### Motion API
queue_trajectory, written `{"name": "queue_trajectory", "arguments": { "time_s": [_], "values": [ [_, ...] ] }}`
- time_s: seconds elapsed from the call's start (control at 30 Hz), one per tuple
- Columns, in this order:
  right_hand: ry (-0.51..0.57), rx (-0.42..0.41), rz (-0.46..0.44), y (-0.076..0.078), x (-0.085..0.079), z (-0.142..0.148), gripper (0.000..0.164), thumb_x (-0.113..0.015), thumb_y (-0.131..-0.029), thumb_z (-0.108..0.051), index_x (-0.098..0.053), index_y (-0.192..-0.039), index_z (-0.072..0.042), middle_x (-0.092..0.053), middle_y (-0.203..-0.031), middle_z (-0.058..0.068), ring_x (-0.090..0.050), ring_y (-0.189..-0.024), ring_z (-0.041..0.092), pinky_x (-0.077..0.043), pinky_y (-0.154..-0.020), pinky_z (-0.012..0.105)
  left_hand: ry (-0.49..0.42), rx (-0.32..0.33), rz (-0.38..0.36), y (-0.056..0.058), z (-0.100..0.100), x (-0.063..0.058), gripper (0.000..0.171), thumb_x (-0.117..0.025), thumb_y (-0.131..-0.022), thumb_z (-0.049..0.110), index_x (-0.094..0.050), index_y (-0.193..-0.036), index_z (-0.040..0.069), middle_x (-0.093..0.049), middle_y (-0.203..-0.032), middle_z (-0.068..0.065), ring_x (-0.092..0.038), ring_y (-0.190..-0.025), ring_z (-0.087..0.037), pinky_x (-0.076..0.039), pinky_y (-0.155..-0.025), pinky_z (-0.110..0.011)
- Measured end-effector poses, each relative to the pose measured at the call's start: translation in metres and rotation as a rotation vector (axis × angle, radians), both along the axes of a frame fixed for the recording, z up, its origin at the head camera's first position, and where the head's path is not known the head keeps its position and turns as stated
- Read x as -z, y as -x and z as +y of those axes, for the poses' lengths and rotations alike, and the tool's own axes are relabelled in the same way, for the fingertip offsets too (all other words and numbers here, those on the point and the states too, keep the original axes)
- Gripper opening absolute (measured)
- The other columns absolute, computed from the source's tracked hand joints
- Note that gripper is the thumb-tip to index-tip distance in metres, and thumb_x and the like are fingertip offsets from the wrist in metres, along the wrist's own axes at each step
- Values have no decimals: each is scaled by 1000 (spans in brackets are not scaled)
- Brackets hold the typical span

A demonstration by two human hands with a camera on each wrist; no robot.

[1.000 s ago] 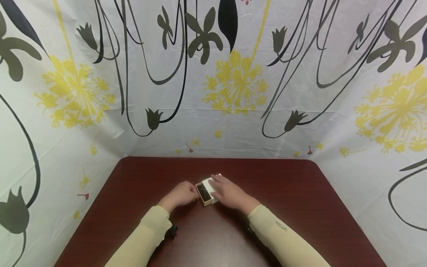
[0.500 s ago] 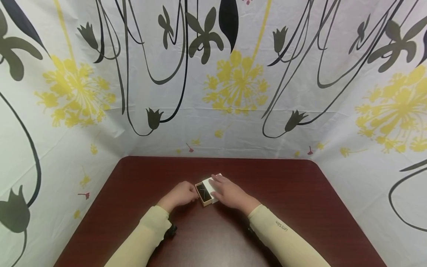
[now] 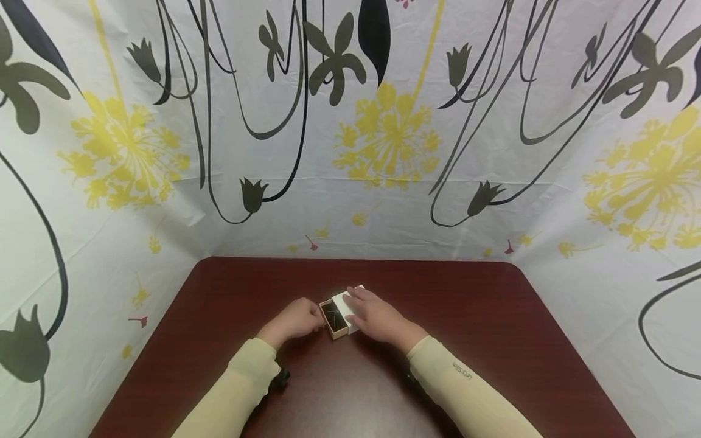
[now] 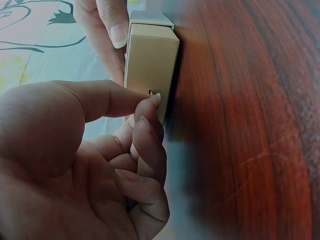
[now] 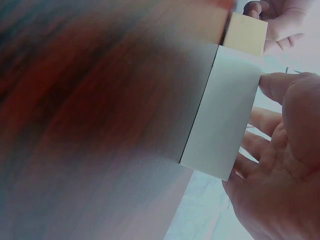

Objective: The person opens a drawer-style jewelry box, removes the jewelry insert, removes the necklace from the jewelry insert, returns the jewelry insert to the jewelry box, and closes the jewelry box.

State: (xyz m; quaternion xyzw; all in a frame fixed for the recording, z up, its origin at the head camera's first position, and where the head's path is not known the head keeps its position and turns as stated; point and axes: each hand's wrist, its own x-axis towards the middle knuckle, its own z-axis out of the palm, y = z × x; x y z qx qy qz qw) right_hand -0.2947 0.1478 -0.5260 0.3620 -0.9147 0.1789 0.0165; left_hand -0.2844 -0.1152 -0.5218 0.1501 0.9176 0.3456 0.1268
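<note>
A small drawer box lies on the table in the head view, its tan drawer [image 3: 339, 333] partly out of the white sleeve [image 3: 339, 302]. Inside, on the black interior [image 3: 333, 316], shows a thin pale line, too small to identify. My left hand [image 3: 296, 318] is at the drawer's outer end. In the left wrist view, thumb and index finger pinch a small tab there, mostly hidden by the fingertips, against the tan end face [image 4: 152, 60]. My right hand [image 3: 378, 315] rests on the sleeve with straight fingers; in the right wrist view its thumb touches the upper edge of the white side [image 5: 220, 115].
The dark red wooden table [image 3: 449, 304] has rounded far corners. White cloth with a flower print [image 3: 383, 140] hangs behind it and along both sides. A dark object [image 3: 281, 378] shows beneath the left cuff.
My left hand has shifted slightly left, and the drawer has slid a little farther out of the sleeve. The right hand and the sleeve stay in place.
</note>
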Motion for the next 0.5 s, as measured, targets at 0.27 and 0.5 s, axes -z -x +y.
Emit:
{"name": "queue_trajectory", "arguments": {
  "time_s": [0.27,0.5],
  "values": [
    [4,-11,6,2,1,0,57,-67,-112,-26,-54,-159,4,-46,-167,28,-43,-154,49,-37,-125,59,2,-5,-13,0,-1,0,27,-70,-98,12,-73,-71,9,-64,-65,4,-51,-58,-12,-42,-58,-30],
    [1,-3,-14,1,0,-1,57,-66,-112,-26,-53,-160,3,-45,-168,27,-42,-156,49,-36,-125,60,-13,-17,-13,-3,-2,-2,26,-71,-95,11,-71,-70,11,-64,-65,3,-51,-58,-13,-42,-58,-30]
  ]
}}
